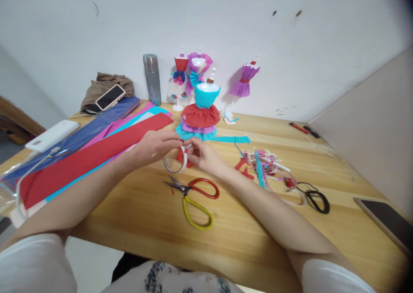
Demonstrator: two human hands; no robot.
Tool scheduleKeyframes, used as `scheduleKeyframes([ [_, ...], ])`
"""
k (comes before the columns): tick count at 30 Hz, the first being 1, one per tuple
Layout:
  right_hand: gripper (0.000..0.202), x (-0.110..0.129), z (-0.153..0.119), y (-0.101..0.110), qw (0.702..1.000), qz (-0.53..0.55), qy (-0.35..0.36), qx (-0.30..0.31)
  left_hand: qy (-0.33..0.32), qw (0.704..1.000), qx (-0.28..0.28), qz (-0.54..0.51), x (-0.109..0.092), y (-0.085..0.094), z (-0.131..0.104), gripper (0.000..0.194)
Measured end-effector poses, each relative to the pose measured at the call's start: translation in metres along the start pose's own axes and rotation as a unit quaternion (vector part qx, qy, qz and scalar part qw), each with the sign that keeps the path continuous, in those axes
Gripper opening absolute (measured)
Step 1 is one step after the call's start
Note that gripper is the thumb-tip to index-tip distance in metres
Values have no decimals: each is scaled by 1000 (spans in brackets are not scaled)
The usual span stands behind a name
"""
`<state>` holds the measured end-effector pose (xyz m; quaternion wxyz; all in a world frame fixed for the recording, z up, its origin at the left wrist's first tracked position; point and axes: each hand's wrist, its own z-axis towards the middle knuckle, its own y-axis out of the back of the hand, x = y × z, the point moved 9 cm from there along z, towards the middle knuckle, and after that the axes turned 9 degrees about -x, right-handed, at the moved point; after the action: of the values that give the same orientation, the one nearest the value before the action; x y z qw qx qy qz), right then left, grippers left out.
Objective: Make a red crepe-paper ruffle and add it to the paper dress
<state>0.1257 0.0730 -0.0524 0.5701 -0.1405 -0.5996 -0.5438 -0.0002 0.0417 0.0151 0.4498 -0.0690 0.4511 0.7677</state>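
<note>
Both hands meet at the middle of the table, behind the scissors. My left hand (160, 146) is closed at a roll of white tape (174, 165), which hangs upright below its fingers. Thumb and fingers of my right hand (199, 154) pinch at the roll's right edge, and a bit of red paper (189, 164) shows beneath them. Scissors (184, 189) with one red and one yellow handle lie slightly open on the wood. Just behind the hands stands a mannequin in a blue, red and purple paper dress (201, 114).
Colored paper strips (97, 155) and a white phone (53, 134) lie left. A bottle (152, 80) and more small dressed mannequins (244, 81) stand against the wall. At right are paper scraps (267, 166), a black cord (318, 201) and a dark-screened device (387, 220).
</note>
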Motion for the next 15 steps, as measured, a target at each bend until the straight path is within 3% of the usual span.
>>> scheduleKeyframes([
  [3,47,-13,-2,-10,991,-128,-4,42,-45,998,-35,25,9,22,-3,18],
  [7,43,-20,-6,-18,983,-161,-2,86,-197,974,-77,87,-3,45,-12,16],
  [9,44,-15,-7,-23,983,-142,24,111,-227,962,-93,119,-7,50,-15,15],
  [12,38,8,-13,-33,977,-56,138,154,-261,950,-109,135,-17,51,-20,16],
  [15,28,23,-18,-33,971,8,192,144,-294,942,-111,122,-25,45,-24,18],
])
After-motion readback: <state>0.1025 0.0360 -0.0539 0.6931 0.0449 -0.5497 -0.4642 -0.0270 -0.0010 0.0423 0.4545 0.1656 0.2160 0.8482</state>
